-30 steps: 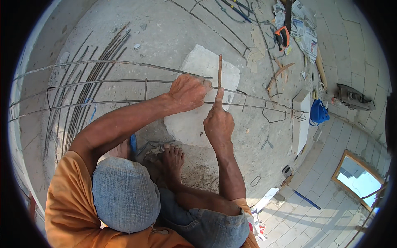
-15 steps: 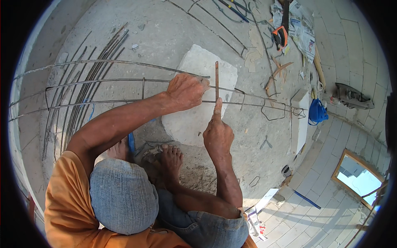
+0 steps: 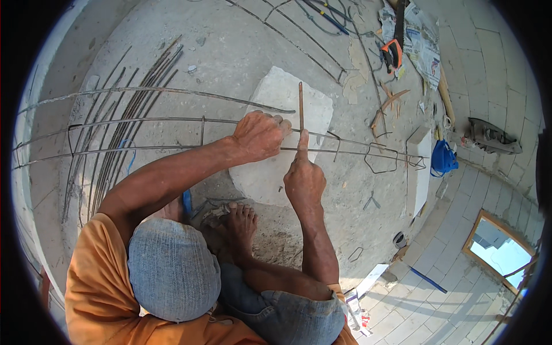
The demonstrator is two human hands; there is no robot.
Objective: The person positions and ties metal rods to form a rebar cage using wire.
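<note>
Left hand [image 3: 260, 135] closed around the long rebar rods [image 3: 144, 122] lying above a white block [image 3: 287, 98]. Right hand [image 3: 303, 178] grips 1 upright short rod [image 3: 300, 103] beside it, index finger extended.

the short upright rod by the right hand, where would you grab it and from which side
Probably its bare upper half, from the right. The short rod stands upright across the long bars over the pale slab. The right hand presses a finger on its lower end, and the left hand grips the bars just to its left, so only the top and right side are free.
</note>
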